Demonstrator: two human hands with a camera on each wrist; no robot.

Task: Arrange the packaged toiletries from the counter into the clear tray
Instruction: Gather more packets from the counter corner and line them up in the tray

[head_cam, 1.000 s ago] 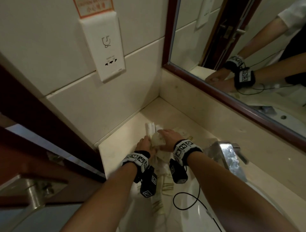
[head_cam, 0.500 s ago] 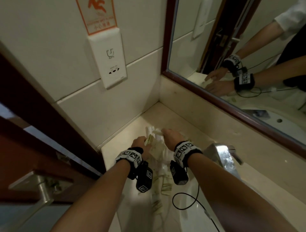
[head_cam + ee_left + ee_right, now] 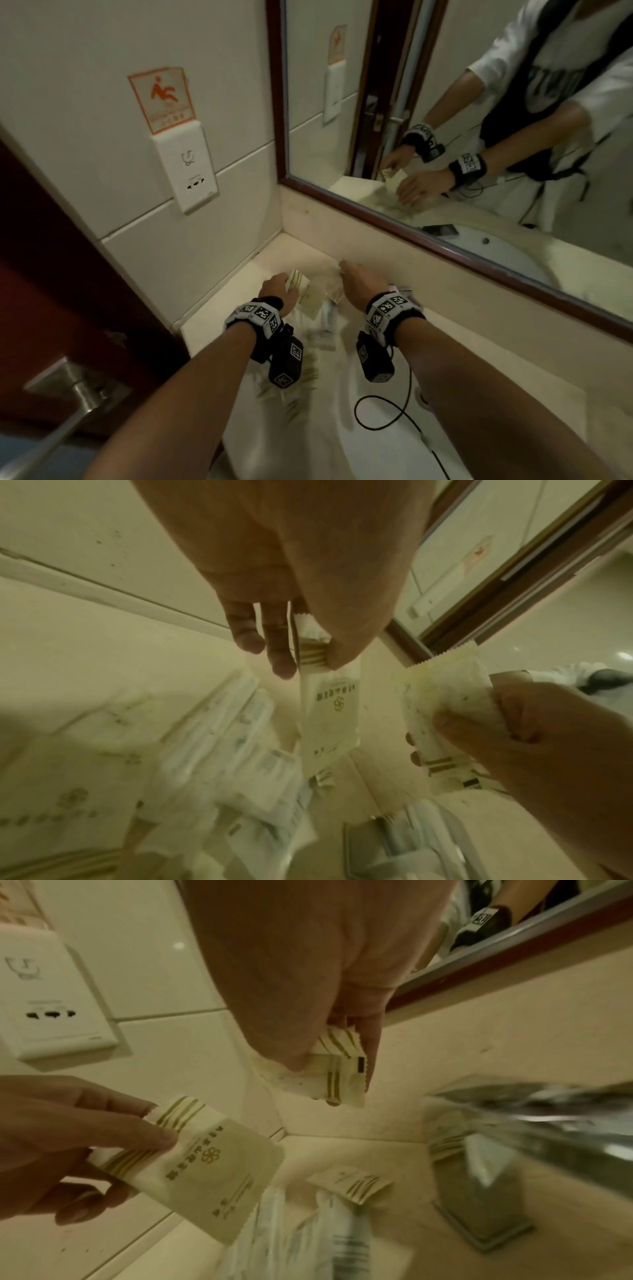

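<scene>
Each hand holds one cream packet with gold stripes above the counter corner. My left hand pinches the striped top of a packet that hangs down. My right hand grips a second, speckled packet by its end. Below them lies a blurred pile of several packets and clear-wrapped items, plus one small striped packet. I cannot make out the clear tray for certain.
A chrome faucet stands just right of the pile, with the white basin in front. The framed mirror runs along the back wall, a wall socket on the left wall. A door handle juts out at lower left.
The hands, close together over the pile before, have drawn apart, each with a packet. The head view has tilted up, showing more wall and mirror.
</scene>
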